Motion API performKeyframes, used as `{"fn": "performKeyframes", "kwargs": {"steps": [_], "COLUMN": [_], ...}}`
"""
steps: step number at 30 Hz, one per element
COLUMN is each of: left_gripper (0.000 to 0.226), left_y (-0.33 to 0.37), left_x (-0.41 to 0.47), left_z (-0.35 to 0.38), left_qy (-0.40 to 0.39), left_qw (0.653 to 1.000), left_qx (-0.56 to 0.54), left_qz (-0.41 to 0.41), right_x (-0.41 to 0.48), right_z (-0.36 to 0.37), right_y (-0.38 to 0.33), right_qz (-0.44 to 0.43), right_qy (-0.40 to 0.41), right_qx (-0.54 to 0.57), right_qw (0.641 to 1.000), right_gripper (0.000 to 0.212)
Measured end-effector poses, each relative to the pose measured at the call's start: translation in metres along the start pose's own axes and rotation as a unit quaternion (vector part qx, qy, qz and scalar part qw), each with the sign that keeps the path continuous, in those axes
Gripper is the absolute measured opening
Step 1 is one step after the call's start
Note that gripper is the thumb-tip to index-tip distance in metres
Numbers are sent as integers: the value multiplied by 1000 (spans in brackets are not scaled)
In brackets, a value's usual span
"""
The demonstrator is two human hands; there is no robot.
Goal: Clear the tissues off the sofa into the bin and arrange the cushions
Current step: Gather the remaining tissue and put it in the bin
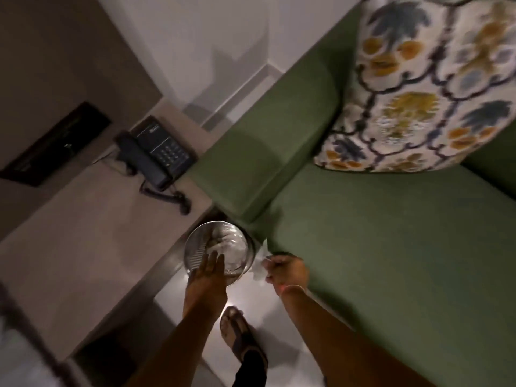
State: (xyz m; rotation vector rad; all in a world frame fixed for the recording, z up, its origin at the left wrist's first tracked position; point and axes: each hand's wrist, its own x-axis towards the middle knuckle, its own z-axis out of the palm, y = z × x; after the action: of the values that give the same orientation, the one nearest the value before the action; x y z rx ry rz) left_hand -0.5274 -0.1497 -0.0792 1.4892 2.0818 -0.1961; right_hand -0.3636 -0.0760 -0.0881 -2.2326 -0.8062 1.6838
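Observation:
A round metal bin (195, 247) stands on the floor between the green sofa (391, 261) and a low beige table; crumpled tissue lies inside it. My left hand (208, 275) hovers flat over the bin's near rim, fingers spread, holding nothing. My right hand (287, 270) is shut on a white tissue (259, 263) just right of the bin, at the sofa's front corner. A floral patterned cushion (418, 85) leans upright in the sofa's corner against the armrest and backrest.
A dark telephone (156, 155) with a coiled cord sits on the beige table (83, 247) left of the sofa. A black flat item (55, 143) lies further left. My sandalled foot (240, 336) stands on the pale floor below the bin.

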Motion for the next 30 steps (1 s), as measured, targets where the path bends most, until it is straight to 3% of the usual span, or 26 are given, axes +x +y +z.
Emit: {"fn": "performKeyframes", "kwargs": {"steps": [2,4,7,15,22,30], "left_gripper": [73,73,71,65,62,51], "left_y": [-32,-60,-86,-111,-51,99], "left_x": [8,19,31,37,9,-25], "left_z": [7,18,34,52,-12,-75], "left_qy": [1,0,3,12,22,3], "left_qw": [1000,1000,999,999,1000,1000], "left_qx": [4,6,1,-12,14,28], "left_qz": [-13,-21,-34,-47,-2,6], "right_x": [4,13,30,51,12,-21], "right_z": [44,82,114,140,65,-121], "right_y": [0,3,6,16,-15,-80], "right_qz": [-21,-27,-37,-26,-43,-151], "right_qy": [-16,-33,8,-39,-76,-76], "right_qx": [-50,-99,-166,-196,-146,-253], "right_qw": [998,994,985,979,985,953], "right_gripper": [3,18,32,34,18,32]}}
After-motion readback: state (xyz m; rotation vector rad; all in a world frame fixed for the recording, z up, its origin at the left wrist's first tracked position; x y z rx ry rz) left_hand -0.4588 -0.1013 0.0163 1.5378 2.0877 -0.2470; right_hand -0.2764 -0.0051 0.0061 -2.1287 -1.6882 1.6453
